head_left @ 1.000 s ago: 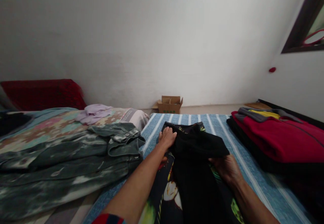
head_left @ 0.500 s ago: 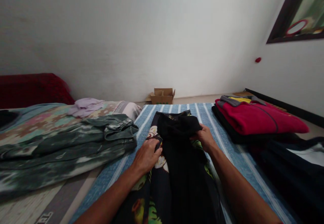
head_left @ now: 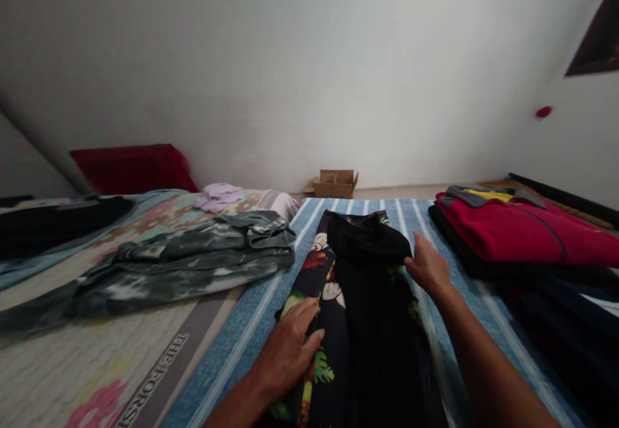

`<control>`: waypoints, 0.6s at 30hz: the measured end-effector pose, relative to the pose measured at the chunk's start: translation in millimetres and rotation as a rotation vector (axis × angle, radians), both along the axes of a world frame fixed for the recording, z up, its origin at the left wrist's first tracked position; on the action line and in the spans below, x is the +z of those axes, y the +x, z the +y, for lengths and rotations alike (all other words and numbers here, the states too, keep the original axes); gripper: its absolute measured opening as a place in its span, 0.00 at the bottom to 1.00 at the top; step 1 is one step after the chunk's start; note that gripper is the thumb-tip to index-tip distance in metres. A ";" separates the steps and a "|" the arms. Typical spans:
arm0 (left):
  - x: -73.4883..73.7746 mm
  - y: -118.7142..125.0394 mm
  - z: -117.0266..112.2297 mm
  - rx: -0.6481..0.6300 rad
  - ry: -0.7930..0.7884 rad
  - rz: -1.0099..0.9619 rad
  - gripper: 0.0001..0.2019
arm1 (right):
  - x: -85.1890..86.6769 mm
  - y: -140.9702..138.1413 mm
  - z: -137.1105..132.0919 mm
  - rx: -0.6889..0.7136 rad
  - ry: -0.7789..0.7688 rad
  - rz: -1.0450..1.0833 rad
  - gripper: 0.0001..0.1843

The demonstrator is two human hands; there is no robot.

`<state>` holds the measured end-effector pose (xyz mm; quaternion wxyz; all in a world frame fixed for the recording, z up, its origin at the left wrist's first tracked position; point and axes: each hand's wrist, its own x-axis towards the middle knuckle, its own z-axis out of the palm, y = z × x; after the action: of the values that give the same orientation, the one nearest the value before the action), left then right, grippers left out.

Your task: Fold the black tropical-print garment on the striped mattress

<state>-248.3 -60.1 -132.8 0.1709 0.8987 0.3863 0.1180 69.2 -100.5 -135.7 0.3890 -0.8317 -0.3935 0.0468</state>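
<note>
A black garment point(head_left: 382, 331) lies lengthwise over a dark floral-print garment point(head_left: 333, 292), its far end bunched up. Leaf, flower and fruit prints show along the left side. My left hand point(head_left: 290, 347) rests on the left edge of the floral cloth, fingers stretched out and holding nothing. At the right of the bunched end is my right hand point(head_left: 429, 265), open with thumb and fingers apart. It is just beside the black cloth; whether it touches it I cannot tell.
A blue striped sheet point(head_left: 232, 367) lies beneath. To the left are grey-green tie-dye trousers point(head_left: 193, 263) and a lilac cloth point(head_left: 220, 196). Folded red clothing point(head_left: 522, 231) is stacked on the right, near dark clothes point(head_left: 551, 325). A cardboard box point(head_left: 333, 186) stands by the wall.
My right hand has let go of the bunched black cloth and moved off to its right. My left hand has slid nearer along the floral cloth. The view has turned left.
</note>
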 end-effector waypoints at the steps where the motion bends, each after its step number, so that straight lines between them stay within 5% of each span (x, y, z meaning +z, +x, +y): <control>1: 0.8 -5.0 -8.3 0.006 0.017 -0.008 0.19 | 6.8 -9.0 -5.5 0.007 -0.066 -0.147 0.31; 6: -5.9 -39.2 -56.7 0.018 0.153 -0.043 0.24 | 31.9 -68.7 -15.2 0.330 -0.205 -0.439 0.23; 12: -30.3 -76.9 -107.2 -0.043 0.285 -0.036 0.45 | 23.8 -127.7 -1.2 0.811 -0.334 -0.536 0.22; 18: -33.8 -81.3 -126.2 0.030 0.430 -0.011 0.41 | 5.3 -144.7 24.7 0.818 -0.352 -0.755 0.26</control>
<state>-329.6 -186.2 -166.6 -0.0245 0.9079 0.3648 0.2050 -75.5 -75.8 -130.4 0.0281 -0.6232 -0.7804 -0.0417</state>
